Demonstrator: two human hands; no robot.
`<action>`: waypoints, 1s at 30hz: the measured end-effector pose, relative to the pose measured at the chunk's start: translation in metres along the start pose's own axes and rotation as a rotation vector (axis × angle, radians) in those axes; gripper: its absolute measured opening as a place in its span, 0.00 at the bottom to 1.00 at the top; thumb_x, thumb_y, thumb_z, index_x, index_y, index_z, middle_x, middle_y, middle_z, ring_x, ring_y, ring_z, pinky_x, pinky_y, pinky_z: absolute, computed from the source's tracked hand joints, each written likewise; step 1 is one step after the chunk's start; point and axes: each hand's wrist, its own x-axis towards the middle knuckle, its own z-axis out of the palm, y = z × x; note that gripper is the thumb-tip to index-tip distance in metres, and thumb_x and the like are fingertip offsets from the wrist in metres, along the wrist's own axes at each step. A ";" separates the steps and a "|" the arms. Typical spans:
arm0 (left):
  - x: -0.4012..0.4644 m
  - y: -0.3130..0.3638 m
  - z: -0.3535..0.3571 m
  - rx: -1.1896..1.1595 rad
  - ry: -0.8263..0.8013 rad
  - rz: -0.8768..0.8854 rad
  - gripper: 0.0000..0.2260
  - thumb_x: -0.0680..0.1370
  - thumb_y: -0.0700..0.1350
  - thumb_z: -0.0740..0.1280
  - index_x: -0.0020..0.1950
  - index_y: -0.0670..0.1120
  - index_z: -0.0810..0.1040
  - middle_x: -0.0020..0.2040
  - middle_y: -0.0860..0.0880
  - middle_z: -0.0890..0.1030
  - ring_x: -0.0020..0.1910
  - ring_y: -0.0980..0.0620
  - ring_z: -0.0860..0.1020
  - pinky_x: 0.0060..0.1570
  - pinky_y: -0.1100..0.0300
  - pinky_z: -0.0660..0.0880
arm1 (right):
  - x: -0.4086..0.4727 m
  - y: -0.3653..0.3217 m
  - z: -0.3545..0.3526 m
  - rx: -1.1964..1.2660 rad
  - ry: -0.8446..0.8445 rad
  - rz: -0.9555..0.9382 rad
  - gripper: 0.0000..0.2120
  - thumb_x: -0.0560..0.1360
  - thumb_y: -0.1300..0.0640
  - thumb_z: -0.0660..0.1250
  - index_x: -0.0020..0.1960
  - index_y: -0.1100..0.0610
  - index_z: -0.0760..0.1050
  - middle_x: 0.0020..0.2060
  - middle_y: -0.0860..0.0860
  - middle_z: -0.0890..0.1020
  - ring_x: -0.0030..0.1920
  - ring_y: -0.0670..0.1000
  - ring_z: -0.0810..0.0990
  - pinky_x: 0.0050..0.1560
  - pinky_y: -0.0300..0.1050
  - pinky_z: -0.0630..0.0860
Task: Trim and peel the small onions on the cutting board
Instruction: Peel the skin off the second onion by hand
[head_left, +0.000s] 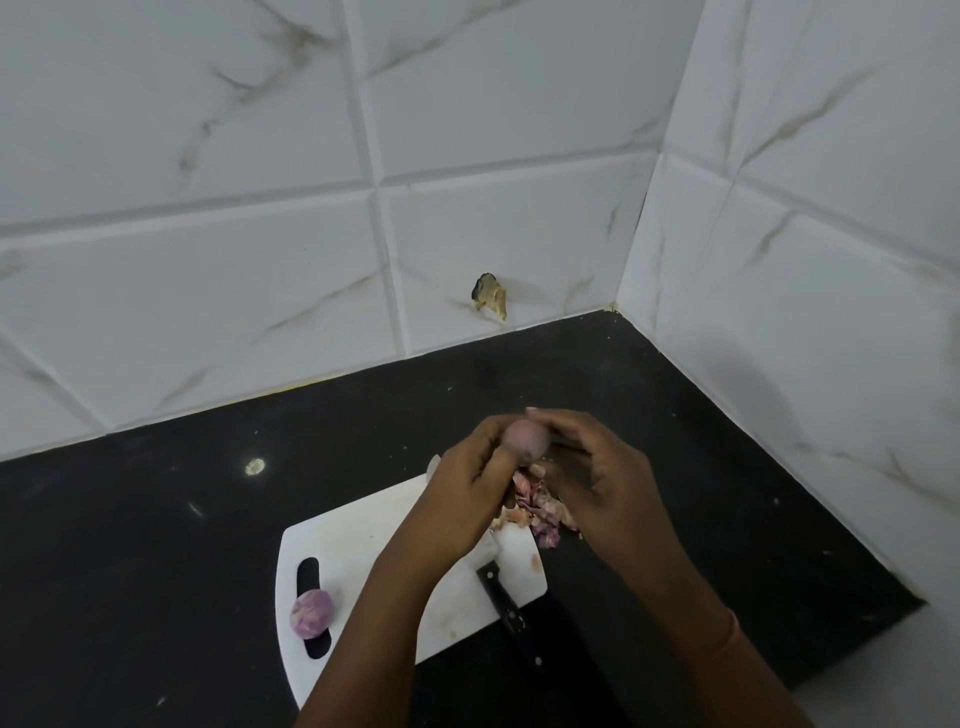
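A small purple onion (527, 440) is held up above the far end of the white cutting board (363, 540). My left hand (462, 493) grips it from the left, fingers curled round it. My right hand (597, 467) pinches its top from the right with curled fingers. A second, peeled purple onion (310, 613) rests on the board's near left, beside the handle slot. A heap of pink and tan onion skins (535, 506) lies at the board's far right, partly hidden by my hands. A black-handled knife (501, 597) lies on the board's right side, its blade mostly under my left forearm.
The board sits on a black countertop (156, 545) in a corner of white marble-patterned tiled walls. A chipped hole (490, 294) shows in the back wall tile. The counter's right edge runs along the side wall.
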 end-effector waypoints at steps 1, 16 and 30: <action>-0.001 0.001 0.000 0.012 -0.017 0.003 0.14 0.80 0.51 0.56 0.62 0.53 0.76 0.46 0.58 0.81 0.38 0.63 0.78 0.39 0.69 0.72 | 0.000 0.001 -0.001 -0.026 -0.006 0.000 0.18 0.76 0.61 0.69 0.66 0.57 0.75 0.60 0.48 0.80 0.62 0.45 0.78 0.62 0.50 0.77; -0.003 0.001 -0.007 0.020 -0.050 -0.002 0.19 0.80 0.49 0.53 0.64 0.47 0.77 0.41 0.52 0.80 0.30 0.61 0.73 0.33 0.70 0.68 | 0.000 -0.003 -0.003 -0.015 0.012 -0.028 0.18 0.74 0.68 0.69 0.62 0.56 0.78 0.59 0.47 0.81 0.60 0.43 0.79 0.61 0.47 0.78; -0.001 0.005 -0.005 0.087 -0.024 -0.026 0.14 0.85 0.42 0.53 0.64 0.48 0.76 0.40 0.59 0.77 0.37 0.66 0.76 0.35 0.73 0.69 | 0.004 -0.004 -0.001 0.000 0.030 -0.092 0.15 0.74 0.58 0.68 0.60 0.58 0.79 0.58 0.49 0.82 0.60 0.44 0.79 0.60 0.50 0.78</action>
